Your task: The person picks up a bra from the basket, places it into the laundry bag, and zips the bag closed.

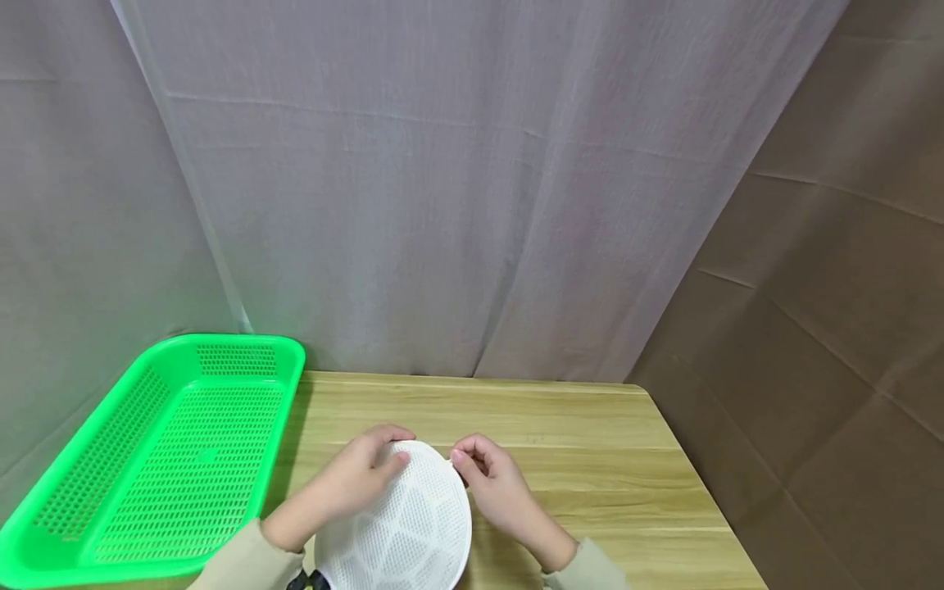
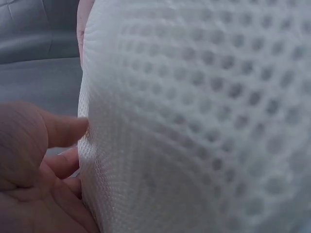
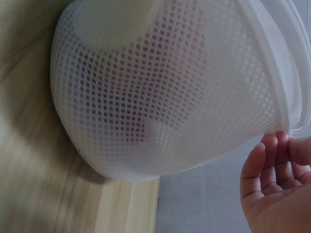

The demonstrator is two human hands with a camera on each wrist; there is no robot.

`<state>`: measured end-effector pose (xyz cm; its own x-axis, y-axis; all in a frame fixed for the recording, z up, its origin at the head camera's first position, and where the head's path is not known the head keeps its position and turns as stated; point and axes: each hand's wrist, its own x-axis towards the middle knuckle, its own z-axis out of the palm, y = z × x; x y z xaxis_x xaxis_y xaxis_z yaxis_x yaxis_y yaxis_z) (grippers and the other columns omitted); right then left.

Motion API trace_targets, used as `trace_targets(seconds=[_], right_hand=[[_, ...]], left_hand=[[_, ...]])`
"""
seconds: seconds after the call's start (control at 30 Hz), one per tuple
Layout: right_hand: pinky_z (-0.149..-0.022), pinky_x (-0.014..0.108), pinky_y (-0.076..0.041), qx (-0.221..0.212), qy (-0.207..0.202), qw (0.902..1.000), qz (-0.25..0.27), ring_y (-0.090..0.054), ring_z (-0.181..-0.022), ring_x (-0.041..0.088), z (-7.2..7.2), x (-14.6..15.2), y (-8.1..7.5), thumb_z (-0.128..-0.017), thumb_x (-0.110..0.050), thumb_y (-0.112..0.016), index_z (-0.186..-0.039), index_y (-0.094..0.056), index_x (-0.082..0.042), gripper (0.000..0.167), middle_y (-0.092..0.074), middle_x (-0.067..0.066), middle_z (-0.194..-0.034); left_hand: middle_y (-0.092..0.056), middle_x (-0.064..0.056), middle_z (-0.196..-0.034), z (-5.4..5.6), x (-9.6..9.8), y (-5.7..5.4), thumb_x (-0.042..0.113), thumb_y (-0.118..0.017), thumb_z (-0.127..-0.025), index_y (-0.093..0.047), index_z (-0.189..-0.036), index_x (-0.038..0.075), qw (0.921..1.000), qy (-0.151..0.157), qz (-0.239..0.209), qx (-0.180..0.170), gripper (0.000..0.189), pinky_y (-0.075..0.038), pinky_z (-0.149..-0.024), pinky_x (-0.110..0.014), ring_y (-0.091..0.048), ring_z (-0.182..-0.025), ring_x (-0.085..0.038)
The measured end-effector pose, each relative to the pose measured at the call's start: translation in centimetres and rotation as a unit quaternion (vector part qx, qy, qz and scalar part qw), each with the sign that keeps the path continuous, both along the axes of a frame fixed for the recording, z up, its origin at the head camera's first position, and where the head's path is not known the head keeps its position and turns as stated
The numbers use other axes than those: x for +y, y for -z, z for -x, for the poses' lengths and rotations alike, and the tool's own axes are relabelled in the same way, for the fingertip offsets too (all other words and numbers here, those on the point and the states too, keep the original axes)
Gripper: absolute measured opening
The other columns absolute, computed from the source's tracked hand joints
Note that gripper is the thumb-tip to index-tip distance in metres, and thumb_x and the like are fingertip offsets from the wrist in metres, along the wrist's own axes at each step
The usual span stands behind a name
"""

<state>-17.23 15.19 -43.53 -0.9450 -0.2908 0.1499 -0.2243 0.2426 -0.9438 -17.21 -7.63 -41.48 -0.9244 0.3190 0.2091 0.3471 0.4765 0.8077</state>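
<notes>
A round white mesh laundry bag (image 1: 401,524) stands at the front of the wooden table, its circular top toward the head camera. My left hand (image 1: 365,471) grips its upper left edge, thumb on the near face and the other fingers beyond the rim. In the left wrist view, the mesh (image 2: 204,107) fills most of the picture beside that hand (image 2: 43,160). At the bag's upper right rim, my right hand (image 1: 496,483) pinches the zippered edge (image 3: 286,116) between thumb and fingertips. Faint darker shapes show through the mesh; what they are I cannot tell.
A green plastic basket (image 1: 276,459) with perforated sides and floor stands on the left. The wooden tabletop (image 1: 590,442) stretches to the right of the bag. Grey cloth (image 1: 413,205) hangs behind, and brown cloth (image 1: 811,328) covers the right side.
</notes>
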Motion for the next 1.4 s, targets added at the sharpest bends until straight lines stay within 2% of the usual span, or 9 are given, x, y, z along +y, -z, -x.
trace_targets(seconds=[0.17,0.33,0.47,0.6,0.8,0.9,1.03,1.17,1.4], right_hand=[[-0.070,0.030,-0.054,-0.006,-0.005,0.9999,0.014,-0.061,-0.077,0.014,-0.1,0.3,0.4,-0.099,-0.018,-0.056,-0.099,-0.062,-0.001,0.018,-0.064,0.006,-0.085],[-0.072,0.036,-0.055,-0.006,-0.005,0.9999,0.010,-0.061,-0.076,0.013,-0.1,0.3,0.5,-0.097,-0.018,-0.058,-0.096,-0.063,-0.003,0.016,-0.064,0.005,-0.084],[-0.072,0.038,-0.055,0.001,-0.006,0.9999,0.008,-0.061,-0.075,0.012,-0.1,0.2,0.6,-0.097,-0.017,-0.059,-0.094,-0.062,-0.004,0.014,-0.064,0.005,-0.082],[-0.071,0.036,-0.055,0.000,-0.011,0.9999,0.009,-0.060,-0.075,0.012,-0.1,0.1,0.9,-0.097,-0.016,-0.059,-0.093,-0.062,-0.003,0.014,-0.063,0.005,-0.081],[-0.070,0.031,-0.054,0.004,-0.006,1.0000,0.003,-0.060,-0.076,0.017,0.2,0.2,1.5,-0.097,-0.011,-0.057,-0.093,-0.062,-0.005,0.009,-0.061,0.003,-0.081],[-0.069,0.031,-0.054,0.005,-0.006,1.0000,0.001,-0.060,-0.076,0.021,0.3,0.2,1.8,-0.097,-0.011,-0.057,-0.093,-0.062,-0.005,0.008,-0.062,0.003,-0.081],[-0.071,0.036,-0.054,0.009,-0.011,0.9999,0.002,-0.060,-0.076,0.018,0.2,0.1,1.6,-0.097,-0.012,-0.058,-0.093,-0.061,-0.005,0.009,-0.062,0.003,-0.081],[-0.071,0.034,-0.054,0.011,-0.014,0.9998,0.006,-0.060,-0.075,0.014,-0.1,0.2,1.3,-0.097,-0.016,-0.058,-0.092,-0.061,-0.005,0.012,-0.062,0.004,-0.081],[-0.071,0.032,-0.054,0.009,-0.019,0.9998,0.002,-0.061,-0.076,0.015,-0.2,0.3,1.3,-0.097,-0.017,-0.058,-0.092,-0.060,-0.004,0.014,-0.062,0.007,-0.082]], left_hand=[[-0.066,-0.002,-0.108,0.1,0.2,0.5,0.001,-0.056,-0.095,-0.067,-0.107,0.009,0.9999,-0.005,0.004,0.011,0.018,-0.045,-0.092,-0.048,-0.059,-0.108,-0.024],[-0.067,0.004,-0.100,0.3,0.2,0.8,0.000,-0.055,-0.095,-0.068,-0.102,0.014,0.9993,-0.035,-0.005,0.008,0.020,-0.048,-0.086,-0.041,-0.061,-0.098,-0.016],[-0.067,0.006,-0.097,0.4,0.1,1.1,0.001,-0.055,-0.095,-0.069,-0.100,0.013,0.9986,-0.048,-0.021,0.001,0.019,-0.049,-0.082,-0.036,-0.061,-0.092,-0.013],[-0.067,0.005,-0.096,0.6,-0.2,1.4,0.000,-0.055,-0.095,-0.068,-0.100,0.012,0.9984,-0.046,-0.032,-0.011,0.019,-0.049,-0.081,-0.033,-0.060,-0.090,-0.012],[-0.066,0.003,-0.094,0.8,-0.7,1.5,-0.002,-0.054,-0.095,-0.068,-0.100,0.010,0.9975,-0.048,-0.051,-0.007,0.019,-0.049,-0.079,-0.032,-0.059,-0.087,-0.012],[-0.066,0.004,-0.093,0.9,-0.8,1.6,-0.001,-0.055,-0.095,-0.069,-0.099,0.012,0.9969,-0.057,-0.053,-0.014,0.020,-0.049,-0.078,-0.032,-0.059,-0.086,-0.012],[-0.067,0.003,-0.096,0.8,-0.9,1.5,-0.002,-0.055,-0.094,-0.069,-0.099,0.012,0.9958,-0.073,-0.055,-0.010,0.021,-0.048,-0.082,-0.035,-0.060,-0.091,-0.013],[-0.068,0.000,-0.099,0.9,-1.2,1.6,-0.002,-0.055,-0.094,-0.069,-0.100,0.010,0.9945,-0.085,-0.062,-0.005,0.020,-0.048,-0.083,-0.036,-0.060,-0.093,-0.015],[-0.068,0.001,-0.099,0.9,-1.6,1.8,0.001,-0.055,-0.095,-0.070,-0.100,0.012,0.9927,-0.101,-0.060,-0.027,0.019,-0.048,-0.081,-0.035,-0.059,-0.090,-0.014]])
